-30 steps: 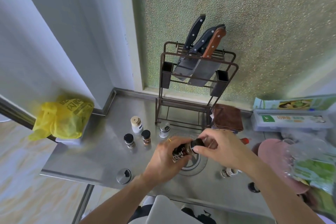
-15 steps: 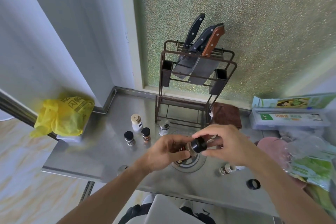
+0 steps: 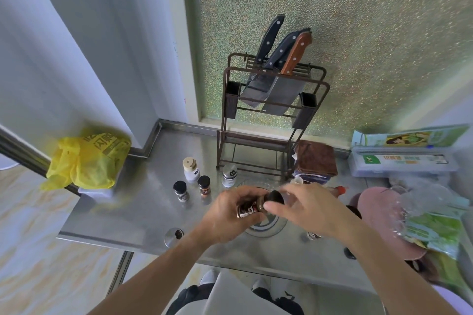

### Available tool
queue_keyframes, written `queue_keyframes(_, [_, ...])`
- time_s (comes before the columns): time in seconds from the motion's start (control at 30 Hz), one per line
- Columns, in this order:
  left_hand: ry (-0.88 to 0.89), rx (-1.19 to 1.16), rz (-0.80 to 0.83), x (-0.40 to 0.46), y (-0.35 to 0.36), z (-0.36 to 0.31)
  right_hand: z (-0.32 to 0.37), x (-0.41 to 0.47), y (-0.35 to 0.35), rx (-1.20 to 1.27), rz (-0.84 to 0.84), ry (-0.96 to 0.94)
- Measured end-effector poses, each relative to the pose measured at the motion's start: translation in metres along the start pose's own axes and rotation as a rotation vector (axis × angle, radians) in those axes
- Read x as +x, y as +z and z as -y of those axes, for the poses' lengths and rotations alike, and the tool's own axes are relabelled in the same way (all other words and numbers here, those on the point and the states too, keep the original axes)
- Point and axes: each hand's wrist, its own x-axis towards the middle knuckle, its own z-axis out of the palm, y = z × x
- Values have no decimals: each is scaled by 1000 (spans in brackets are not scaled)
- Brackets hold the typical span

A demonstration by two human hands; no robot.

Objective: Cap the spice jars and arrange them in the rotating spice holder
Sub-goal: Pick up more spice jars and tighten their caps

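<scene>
The capping step is in hand. The left hand [image 3: 230, 215] is gripping the spice jar [image 3: 247, 208], dark-labelled and tilted, above the surface [image 3: 143, 207]. Right of that grip, the right hand [image 3: 304, 208] is pinching the black cap [image 3: 274, 197] onto its mouth. The next move calls for twisting until tight.

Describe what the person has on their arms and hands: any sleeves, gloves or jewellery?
Both forearms are bare, with no sleeves in view. Neither the left hand nor the right hand wears a glove, and no watch shows on either wrist. Any ring is too small to tell.
</scene>
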Motion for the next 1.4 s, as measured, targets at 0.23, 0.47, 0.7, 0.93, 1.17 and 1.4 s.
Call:
queue_keyframes(0.23, [-4,9,-22,-7,-1,6,7,-1,0,3,-15,62])
queue_keyframes(0.47, [-18,75,-17,-15,-1,18,5,-2,9,34,-12,132])
queue_keyframes(0.7, [-57,75,-58,-23,-2,32,10,5,27,53,54,96])
queue_keyframes(0.93, [-56,77,-140,-29,-11,57,13,21,70,312,11,111])
queue_keyframes(1.17, [-153,295,-317,-28,-14,104,35,65,148,295,-100,249])
queue_keyframes(1.4, [-333,558,-320,11,-25,134,41,126,199,280,-117,344])
